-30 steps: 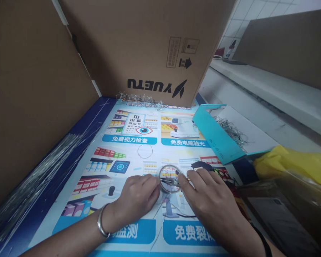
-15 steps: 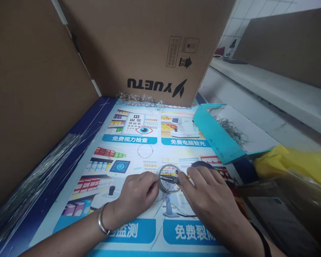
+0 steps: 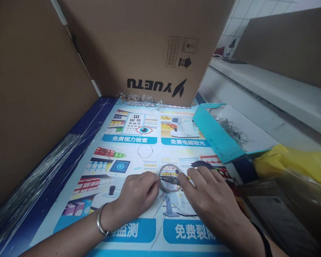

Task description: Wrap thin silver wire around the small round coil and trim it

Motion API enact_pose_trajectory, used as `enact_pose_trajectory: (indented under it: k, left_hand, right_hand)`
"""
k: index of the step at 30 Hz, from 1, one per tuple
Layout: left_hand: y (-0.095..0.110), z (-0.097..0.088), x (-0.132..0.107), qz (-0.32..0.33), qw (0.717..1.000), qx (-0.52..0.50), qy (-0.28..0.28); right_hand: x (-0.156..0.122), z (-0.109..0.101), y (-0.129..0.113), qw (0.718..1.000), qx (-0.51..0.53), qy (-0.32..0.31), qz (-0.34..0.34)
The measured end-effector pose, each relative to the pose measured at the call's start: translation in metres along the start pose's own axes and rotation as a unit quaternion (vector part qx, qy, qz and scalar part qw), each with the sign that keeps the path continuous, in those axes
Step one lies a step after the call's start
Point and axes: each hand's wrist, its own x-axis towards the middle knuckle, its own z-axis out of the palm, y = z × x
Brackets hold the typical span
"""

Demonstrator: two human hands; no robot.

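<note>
My left hand (image 3: 139, 192) is closed with its fingertips pinched at the left side of a round metal ring (image 3: 162, 188), roughly bracelet-sized. In my right hand (image 3: 207, 192) is a pair of pliers (image 3: 171, 179); its narrow jaws point left across the ring's opening and reach the rim by my left fingertips. The pliers' handles are mostly hidden under my fingers. Just beyond the hands, a thin wire loop (image 3: 145, 151) lies flat on the printed poster (image 3: 160, 157). Fine wire strands run over the poster below the ring.
Long thin wires (image 3: 45, 175) lie in a bundle along the left edge. A turquoise box (image 3: 216, 137) at right holds a tangle of wire pieces (image 3: 231, 132). Cardboard panels (image 3: 149, 43) stand at the back and left. A yellow bag (image 3: 294, 162) and a brown package (image 3: 280, 210) sit at lower right.
The pliers' jaws look closer together than before. Both hands hold nearly the same place around the ring.
</note>
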Motion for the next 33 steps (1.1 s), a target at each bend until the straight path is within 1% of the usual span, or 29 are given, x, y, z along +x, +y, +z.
enact_pose_trajectory:
  k: [6,9,13,16,29,33]
  left_hand:
    - [0.0008,-0.0010,0.0017,-0.010,1.000,-0.019,0.003]
    - [0.0015,-0.0024,0.0040,-0.033,0.999,-0.037,0.010]
    - [0.0023,-0.0042,0.0072,-0.077,0.995,-0.061,-0.011]
    - [0.0025,-0.0045,0.0080,-0.088,0.994,-0.067,-0.020]
    - [-0.0012,-0.0010,0.0030,-0.027,0.999,-0.042,0.005]
    - [-0.0021,-0.0003,0.0016,-0.014,1.000,-0.015,-0.006]
  right_hand:
    - [0.0011,-0.0010,-0.0006,1.000,-0.005,-0.018,0.012]
    - [0.0022,-0.0004,0.0001,1.000,-0.004,-0.023,0.018]
    - [0.0018,0.0004,0.0014,0.999,-0.005,-0.025,0.025]
    - [0.0017,0.0012,0.0016,0.999,0.002,-0.024,0.024]
    - [-0.0002,0.0058,0.0015,1.000,0.014,-0.012,0.020]
    - [-0.0006,0.0078,0.0000,1.000,0.016,-0.007,0.017]
